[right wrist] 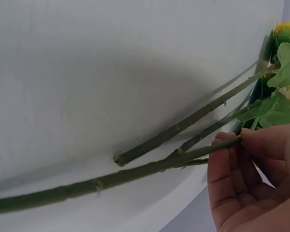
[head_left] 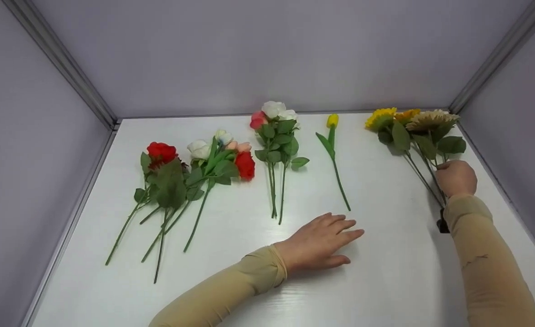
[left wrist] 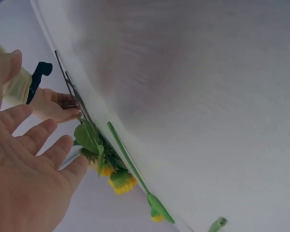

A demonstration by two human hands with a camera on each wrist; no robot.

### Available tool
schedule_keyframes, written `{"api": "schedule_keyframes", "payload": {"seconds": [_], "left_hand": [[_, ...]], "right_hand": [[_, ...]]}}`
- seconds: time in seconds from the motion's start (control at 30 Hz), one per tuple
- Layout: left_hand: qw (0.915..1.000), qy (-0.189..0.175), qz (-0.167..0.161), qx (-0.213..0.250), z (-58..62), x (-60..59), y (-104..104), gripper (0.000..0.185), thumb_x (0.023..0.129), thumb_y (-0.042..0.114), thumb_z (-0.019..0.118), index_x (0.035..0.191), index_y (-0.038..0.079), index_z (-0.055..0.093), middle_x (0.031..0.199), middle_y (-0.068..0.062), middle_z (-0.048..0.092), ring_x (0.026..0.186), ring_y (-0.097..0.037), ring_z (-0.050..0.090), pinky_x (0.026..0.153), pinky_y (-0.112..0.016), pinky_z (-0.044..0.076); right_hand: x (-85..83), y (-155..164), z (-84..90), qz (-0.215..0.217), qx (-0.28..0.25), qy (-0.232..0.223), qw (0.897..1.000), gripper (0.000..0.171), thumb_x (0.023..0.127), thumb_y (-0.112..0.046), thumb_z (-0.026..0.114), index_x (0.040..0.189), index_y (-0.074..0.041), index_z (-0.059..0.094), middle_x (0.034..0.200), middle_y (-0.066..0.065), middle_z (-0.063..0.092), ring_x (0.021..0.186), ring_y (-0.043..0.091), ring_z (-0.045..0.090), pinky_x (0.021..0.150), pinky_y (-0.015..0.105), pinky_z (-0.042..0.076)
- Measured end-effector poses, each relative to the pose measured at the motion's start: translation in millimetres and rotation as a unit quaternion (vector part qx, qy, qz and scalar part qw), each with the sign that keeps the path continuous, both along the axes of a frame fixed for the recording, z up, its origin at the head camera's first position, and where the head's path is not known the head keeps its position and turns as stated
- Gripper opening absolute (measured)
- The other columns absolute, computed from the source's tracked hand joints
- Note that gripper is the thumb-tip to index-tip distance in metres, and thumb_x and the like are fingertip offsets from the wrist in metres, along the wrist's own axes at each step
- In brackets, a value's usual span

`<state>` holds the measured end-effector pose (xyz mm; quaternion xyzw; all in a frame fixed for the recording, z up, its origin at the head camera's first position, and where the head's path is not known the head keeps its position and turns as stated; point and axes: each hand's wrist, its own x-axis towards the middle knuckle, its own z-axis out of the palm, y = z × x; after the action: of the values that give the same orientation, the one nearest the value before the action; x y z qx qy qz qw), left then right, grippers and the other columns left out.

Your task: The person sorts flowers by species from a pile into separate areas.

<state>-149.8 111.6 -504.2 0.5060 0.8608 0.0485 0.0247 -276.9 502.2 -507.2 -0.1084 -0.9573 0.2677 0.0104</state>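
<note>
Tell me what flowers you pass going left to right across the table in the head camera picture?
Red rose bunch → white, pink and red rose bunch → pink and white rose bunch → yellow tulip → sunflowers, their stems held by the right hand.

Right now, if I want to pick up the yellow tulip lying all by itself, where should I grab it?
Probably the bare lower stem of the yellow tulip, below its leaf. It lies flat and alone on the white table, stem end toward the left hand, so come from above and pinch across it with your fingers, sparing the bud.
</note>
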Motion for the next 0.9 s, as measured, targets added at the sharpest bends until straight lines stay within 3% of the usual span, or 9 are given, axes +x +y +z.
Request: {"api": "schedule_keyframes", "payload": {"seconds": [0.23,0.4,0.6,0.73,0.9], "left_hand": [[1.0000,-0.003,0.000,-0.002,-1.3,-0.4,-1,0.070,0.103,0.052,0.055,0.161,0.021,0.033,0.162,-0.003,0.038,0.149,-0.022,0.032,0.123,-0.038,0.022],[1.0000,0.000,0.001,0.000,-3.3,-1.4,-3,0.070,0.103,0.052,0.056,0.161,0.020,0.034,0.161,-0.004,0.039,0.149,-0.022,0.032,0.123,-0.038,0.022],[0.9998,-0.002,0.020,0.008,-4.2,-7.1,-12,0.068,0.103,0.050,0.056,0.161,0.020,0.034,0.161,-0.004,0.039,0.150,-0.024,0.032,0.123,-0.040,0.021],[0.9988,-0.011,0.045,0.019,-2.9,-12.6,-24,0.066,0.104,0.046,0.057,0.161,0.021,0.035,0.161,-0.003,0.039,0.150,-0.024,0.031,0.124,-0.040,0.019],[0.9936,-0.010,0.100,0.051,-1.2,-27.1,-52,0.060,0.105,0.038,0.059,0.158,0.018,0.040,0.159,-0.005,0.042,0.149,-0.025,0.033,0.124,-0.040,0.018]], "right_hand": [[0.7,0,2.5,-0.006,-0.006,0.007,1.000,0.041,0.094,-0.011,0.044,0.115,0.015,0.067,0.114,0.036,0.065,0.101,0.052,0.059,0.086,0.063,0.048],[3.2,-4,8.8,-0.023,-0.024,0.015,0.999,0.047,0.100,-0.015,0.040,0.127,0.016,0.060,0.122,0.039,0.060,0.107,0.054,0.057,0.093,0.065,0.046],[-5.9,-20,11.9,-0.030,-0.022,0.097,0.995,0.046,0.103,-0.015,0.043,0.134,0.017,0.055,0.132,0.041,0.053,0.121,0.060,0.047,0.101,0.068,0.038],[-10.9,-42,14.1,0.000,-0.020,0.122,0.992,0.046,0.104,-0.019,0.049,0.138,0.011,0.055,0.139,0.038,0.047,0.127,0.060,0.038,0.105,0.067,0.032],[-7.9,-81,17.6,0.073,-0.027,0.132,0.988,0.046,0.105,-0.024,0.056,0.140,0.005,0.056,0.141,0.032,0.048,0.133,0.054,0.037,0.109,0.065,0.030]]}}
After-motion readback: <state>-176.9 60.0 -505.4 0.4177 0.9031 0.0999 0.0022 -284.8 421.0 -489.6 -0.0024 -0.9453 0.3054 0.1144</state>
